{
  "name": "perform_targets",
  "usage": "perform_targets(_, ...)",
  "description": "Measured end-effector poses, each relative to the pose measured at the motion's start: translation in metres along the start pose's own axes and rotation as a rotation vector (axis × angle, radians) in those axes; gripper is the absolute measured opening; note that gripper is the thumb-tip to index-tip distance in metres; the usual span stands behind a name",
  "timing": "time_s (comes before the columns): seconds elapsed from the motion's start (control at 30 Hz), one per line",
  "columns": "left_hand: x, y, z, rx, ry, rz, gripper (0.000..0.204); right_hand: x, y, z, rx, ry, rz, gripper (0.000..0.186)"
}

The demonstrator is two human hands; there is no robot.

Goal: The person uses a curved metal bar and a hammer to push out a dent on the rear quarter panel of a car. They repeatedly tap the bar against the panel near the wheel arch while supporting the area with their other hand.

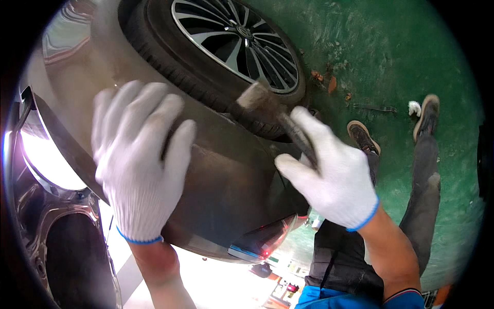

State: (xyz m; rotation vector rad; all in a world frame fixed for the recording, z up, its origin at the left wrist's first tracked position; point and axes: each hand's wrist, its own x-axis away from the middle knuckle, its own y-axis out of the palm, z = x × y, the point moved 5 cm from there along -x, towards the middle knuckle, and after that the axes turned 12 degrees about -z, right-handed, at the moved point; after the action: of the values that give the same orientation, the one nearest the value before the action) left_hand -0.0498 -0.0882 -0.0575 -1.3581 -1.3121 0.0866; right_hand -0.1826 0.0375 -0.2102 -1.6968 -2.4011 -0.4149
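My left hand (138, 159), in a white knit glove, lies flat with fingers spread on a dusty grey car fender panel (231, 185). My right hand (332, 172), also gloved in white, grips the dark handle of a hammer (267, 105). Its blurred head sits against the panel's upper edge, close to the tyre (170, 62). The wheel behind has a dark rim with silver-edged spokes (242, 41).
A green floor (391, 51) lies to the right, with small brown scraps, a white rag (414, 107) and a thin dark tool (375, 108). My legs and shoes (363, 136) stretch out over it. A headlight opening (49, 159) glares at the left.
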Motion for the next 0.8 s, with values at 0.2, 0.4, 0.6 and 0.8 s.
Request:
perform_targets(0.2,0.07,0.015,-0.024,0.104,-0.546,0.188,0.06,0.005,-0.038,0.058,-0.934,0.578,-0.113,0.056)
perform_targets(0.4,0.072,0.017,-0.037,0.048,-0.538,0.116,0.069,-0.011,-0.033,0.044,-0.725,0.803,-0.521,0.066)
perform_targets(0.6,0.082,0.01,-0.047,0.035,-0.519,0.037,0.069,-0.039,-0.028,0.031,-0.385,0.617,-0.808,0.077)
perform_targets(0.8,0.082,0.006,-0.046,0.003,-0.513,-0.006,0.068,-0.054,-0.032,0.02,-0.436,0.723,-0.898,0.076)
